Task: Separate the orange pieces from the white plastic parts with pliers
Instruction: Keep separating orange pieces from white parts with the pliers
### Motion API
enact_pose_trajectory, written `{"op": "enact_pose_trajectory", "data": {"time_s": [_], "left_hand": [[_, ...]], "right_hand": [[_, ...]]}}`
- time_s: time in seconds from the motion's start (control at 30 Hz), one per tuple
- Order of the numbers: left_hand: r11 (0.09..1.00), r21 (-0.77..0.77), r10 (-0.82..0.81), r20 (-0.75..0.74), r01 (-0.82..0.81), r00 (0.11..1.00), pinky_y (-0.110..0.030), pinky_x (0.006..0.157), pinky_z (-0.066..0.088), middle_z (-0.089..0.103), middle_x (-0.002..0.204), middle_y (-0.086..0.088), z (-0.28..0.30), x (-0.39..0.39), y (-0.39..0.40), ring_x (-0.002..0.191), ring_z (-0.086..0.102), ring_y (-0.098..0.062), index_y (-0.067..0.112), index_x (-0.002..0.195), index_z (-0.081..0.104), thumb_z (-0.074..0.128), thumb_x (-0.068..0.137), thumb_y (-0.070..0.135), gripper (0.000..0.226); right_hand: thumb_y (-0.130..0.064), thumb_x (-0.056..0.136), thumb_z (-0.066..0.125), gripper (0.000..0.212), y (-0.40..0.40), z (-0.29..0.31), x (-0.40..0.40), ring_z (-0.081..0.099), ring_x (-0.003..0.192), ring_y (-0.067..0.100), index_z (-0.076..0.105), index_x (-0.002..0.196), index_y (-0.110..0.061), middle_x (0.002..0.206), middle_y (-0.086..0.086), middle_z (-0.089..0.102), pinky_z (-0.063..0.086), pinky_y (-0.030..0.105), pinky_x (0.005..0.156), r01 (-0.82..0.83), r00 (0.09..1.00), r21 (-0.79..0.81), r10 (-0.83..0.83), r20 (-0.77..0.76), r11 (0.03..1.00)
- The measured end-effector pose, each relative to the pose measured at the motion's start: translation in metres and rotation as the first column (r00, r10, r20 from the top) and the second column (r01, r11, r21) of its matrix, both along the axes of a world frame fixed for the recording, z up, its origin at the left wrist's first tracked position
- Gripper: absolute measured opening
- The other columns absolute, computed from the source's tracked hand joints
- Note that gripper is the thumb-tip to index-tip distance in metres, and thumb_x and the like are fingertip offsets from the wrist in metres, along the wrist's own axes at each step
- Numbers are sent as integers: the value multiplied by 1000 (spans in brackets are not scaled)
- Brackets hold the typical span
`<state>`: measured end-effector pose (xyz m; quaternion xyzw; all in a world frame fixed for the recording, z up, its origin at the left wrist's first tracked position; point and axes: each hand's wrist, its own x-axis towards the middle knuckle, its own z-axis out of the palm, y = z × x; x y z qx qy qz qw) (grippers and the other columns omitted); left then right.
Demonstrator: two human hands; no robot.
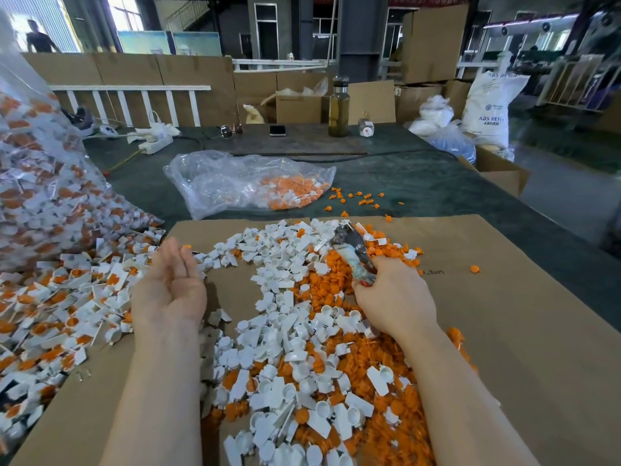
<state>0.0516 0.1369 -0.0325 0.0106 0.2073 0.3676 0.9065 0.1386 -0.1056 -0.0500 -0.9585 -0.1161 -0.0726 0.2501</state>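
Note:
My right hand (395, 297) grips the handles of worn pliers (351, 248), whose jaws point up and away over the pile. My left hand (169, 284) hovers palm up with fingers apart and nothing in it. Between my arms lies a heap of emptied white plastic parts (289, 334) mixed with loose orange pieces (339, 284) on a cardboard sheet (504, 314). To the left spreads a pile of white parts with orange pieces still inside (57, 304).
A large clear bag full of unseparated parts (37, 183) leans at the far left. A second clear bag (248, 183) lies beyond the cardboard with scattered orange pieces (359, 198) beside it. A bottle (338, 107), phone (277, 130) and cardboard boxes stand farther back.

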Motion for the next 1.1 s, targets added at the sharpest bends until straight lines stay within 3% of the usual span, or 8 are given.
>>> {"op": "enact_pose_trajectory", "data": {"time_s": [0.1,0.2,0.33,0.43,0.57,0.9,1.0,1.1], "left_hand": [[889,373,-98,-408,264,908,-22,70,58,78,95,3,5,5,-9,84,74,-5,18,110,68,70,88,14,22],[462,630,120,-742,624,660,-22,68,48,72,95,12,4,11,-28,89,67,-6,31,100,70,72,88,18,18],[-127,532,442,-725,837,528,-28,83,48,61,124,5,-8,19,-49,101,60,-10,29,127,62,63,96,23,31],[-377,322,592,-637,869,493,-41,105,45,45,146,-4,-16,24,-52,124,53,-26,30,138,55,56,100,25,39],[-419,311,602,-608,853,518,-43,102,46,54,138,-3,-16,25,-54,121,54,-26,30,130,62,58,98,29,32],[-305,468,550,-625,830,554,-25,71,47,64,95,12,-15,27,-59,88,59,-10,31,95,62,70,90,23,12],[-215,592,454,-643,776,617,-22,65,46,64,92,12,-13,27,-62,84,59,-6,28,94,58,70,91,24,13],[-73,681,321,-676,729,664,-30,64,55,69,88,8,-9,26,-65,80,67,-12,31,95,57,67,94,25,12]], "right_hand": [[-37,86,59,17,4,-1,-2,52,62,8,46,78,-30,70,-11,53,37,24,47,-6,999,-34,8,53,999],[-37,85,60,17,7,-3,-3,49,61,7,45,78,-30,69,-11,52,36,24,46,-6,995,-46,11,103,999],[-37,84,61,14,10,-3,-2,50,67,11,50,89,-30,83,-12,53,39,25,50,-45,989,-65,54,141,997],[-37,85,60,21,11,-5,-2,52,76,14,55,104,-28,96,-9,55,43,27,54,-97,984,-93,109,142,991],[-38,85,59,22,13,-7,-3,56,81,14,57,105,-29,98,-9,59,45,28,57,-143,975,-143,164,149,979],[-49,85,61,20,13,-4,-4,59,73,17,50,92,-33,79,-12,58,41,26,50,-99,983,-89,111,148,991],[-41,86,61,17,13,-1,-4,58,71,13,46,90,-35,79,-13,57,49,28,53,-104,987,9,102,124,995],[-32,85,60,16,12,3,-4,54,67,3,48,95,-34,79,-16,57,39,21,48,-104,992,138,92,89,985]]}}
